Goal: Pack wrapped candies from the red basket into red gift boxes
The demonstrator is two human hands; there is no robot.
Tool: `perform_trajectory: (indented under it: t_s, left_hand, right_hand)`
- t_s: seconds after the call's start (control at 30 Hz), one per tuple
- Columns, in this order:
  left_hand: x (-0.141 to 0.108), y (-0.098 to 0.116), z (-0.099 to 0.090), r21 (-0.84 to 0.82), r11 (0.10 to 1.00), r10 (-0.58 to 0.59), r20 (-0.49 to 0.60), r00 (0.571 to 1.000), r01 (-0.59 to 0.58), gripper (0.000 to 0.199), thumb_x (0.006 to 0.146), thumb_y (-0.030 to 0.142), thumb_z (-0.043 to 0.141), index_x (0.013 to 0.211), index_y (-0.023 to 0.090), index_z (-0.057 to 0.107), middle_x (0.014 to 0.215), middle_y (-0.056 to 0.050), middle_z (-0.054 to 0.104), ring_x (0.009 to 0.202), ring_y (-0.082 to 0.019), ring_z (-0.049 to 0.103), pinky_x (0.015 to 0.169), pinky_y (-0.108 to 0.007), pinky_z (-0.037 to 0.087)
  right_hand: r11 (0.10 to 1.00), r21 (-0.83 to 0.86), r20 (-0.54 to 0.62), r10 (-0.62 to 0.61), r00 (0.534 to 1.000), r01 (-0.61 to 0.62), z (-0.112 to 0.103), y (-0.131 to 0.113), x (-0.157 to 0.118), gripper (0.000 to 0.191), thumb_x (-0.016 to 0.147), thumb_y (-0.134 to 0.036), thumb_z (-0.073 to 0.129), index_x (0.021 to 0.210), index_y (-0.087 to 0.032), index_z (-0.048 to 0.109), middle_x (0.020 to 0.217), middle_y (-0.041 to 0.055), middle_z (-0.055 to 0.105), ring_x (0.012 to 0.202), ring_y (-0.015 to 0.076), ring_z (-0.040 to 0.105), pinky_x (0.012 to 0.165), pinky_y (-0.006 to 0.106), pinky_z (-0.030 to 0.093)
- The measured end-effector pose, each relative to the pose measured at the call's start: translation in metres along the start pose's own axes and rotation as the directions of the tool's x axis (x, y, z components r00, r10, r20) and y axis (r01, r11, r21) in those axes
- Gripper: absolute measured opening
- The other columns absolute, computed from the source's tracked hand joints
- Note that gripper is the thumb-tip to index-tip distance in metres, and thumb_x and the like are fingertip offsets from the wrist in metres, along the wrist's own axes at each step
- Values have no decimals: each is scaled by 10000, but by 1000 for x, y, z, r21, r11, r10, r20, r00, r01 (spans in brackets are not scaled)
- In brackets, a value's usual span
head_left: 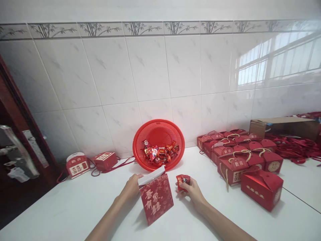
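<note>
My left hand [132,187] grips the left side of a red gift box [157,197] with pale characters on its front and a white flap at its top. The box is tilted above the white table, and some of my fingers are hidden behind it. Just right of it, my right hand [192,191] pinches a wrapped candy [183,181] in red and dark foil, apart from the box. Behind both hands a red plastic basket [158,125] leans on the wall, with several wrapped candies [162,153] lying in its lower part.
Several red gift boxes with rope handles [232,164] stand in rows at the right, one plain red box [262,189] in front. Beyond them are a cardboard box [258,128] and a heap of red ribbons [288,147]. Two small red boxes [105,161] stand at the left, near a door [15,134].
</note>
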State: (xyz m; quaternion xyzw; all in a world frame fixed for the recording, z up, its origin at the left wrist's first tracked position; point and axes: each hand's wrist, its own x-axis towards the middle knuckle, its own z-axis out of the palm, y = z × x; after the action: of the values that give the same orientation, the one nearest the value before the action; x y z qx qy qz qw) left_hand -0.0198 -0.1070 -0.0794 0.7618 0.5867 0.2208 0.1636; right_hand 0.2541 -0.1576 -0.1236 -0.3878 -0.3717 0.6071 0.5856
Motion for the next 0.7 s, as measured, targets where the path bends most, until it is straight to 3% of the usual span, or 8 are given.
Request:
perform_trajectory:
  t_s: [0.07,0.13,0.17,0.23,0.3,0.5,0.6,0.7]
  left_hand:
    - [17,15,-21,-71,993,105,92,990,-99,254,706,340,642,891,198,741,885,-59,746,876,-296,679,804,-380,531]
    - [39,32,-45,-47,987,151,-95,984,-156,333,675,259,654,992,181,719,975,-58,737,891,-268,678,851,-378,530]
    - [51,41,-57,-9,983,178,-227,957,-185,374,669,215,642,1035,161,703,1033,-71,723,948,-262,670,913,-386,511]
    - [71,55,-73,66,968,244,-450,859,-241,400,756,186,552,1135,114,658,1165,-105,671,1127,-257,611,1039,-404,438]
    - [84,64,-78,71,969,242,-489,838,-238,384,813,186,492,1153,87,640,1196,-125,644,1096,-241,624,1050,-408,432]
    - [75,49,-42,72,968,242,-511,825,-240,254,801,199,494,952,187,698,1095,-83,668,1090,-240,627,1042,-384,462]
    - [60,30,-21,7,985,144,-598,789,-175,274,803,229,479,970,194,694,1095,-95,654,1075,-249,628,1006,-389,490]
    - [47,16,-5,-107,988,17,-622,783,-107,301,772,265,497,994,189,686,1094,-109,651,1014,-261,643,945,-407,523]
  right_hand:
    - [1000,-3,2,2,1000,-2,0,1,1,354,577,-315,781,850,-145,633,785,77,703,601,201,666,462,305,536]
    - [1000,-2,1,6,1000,-6,0,1,2,358,572,-313,785,852,-147,636,781,77,705,595,195,663,461,297,533]
    - [1000,-1,0,7,1000,-7,-1,0,2,362,571,-310,786,859,-147,639,781,77,707,592,191,662,461,290,530]
    - [1000,-1,-4,6,1000,-6,-1,-1,1,369,571,-304,785,874,-147,644,784,76,709,587,182,660,463,282,528]
    - [1000,-6,1,3,1000,-3,0,-2,-1,374,572,-302,781,883,-146,645,787,74,710,591,180,661,471,284,534]
    - [1000,-26,0,-2,1000,2,1,-3,0,387,567,-330,773,868,-136,626,791,71,706,607,195,671,485,308,554]
    - [1000,-19,-3,-3,1000,3,1,-2,2,413,564,-332,766,896,-132,623,783,69,705,597,191,668,478,306,554]
    - [1000,-2,7,-3,1000,3,1,-1,3,414,559,-319,763,901,-132,622,777,62,703,585,186,665,465,302,552]
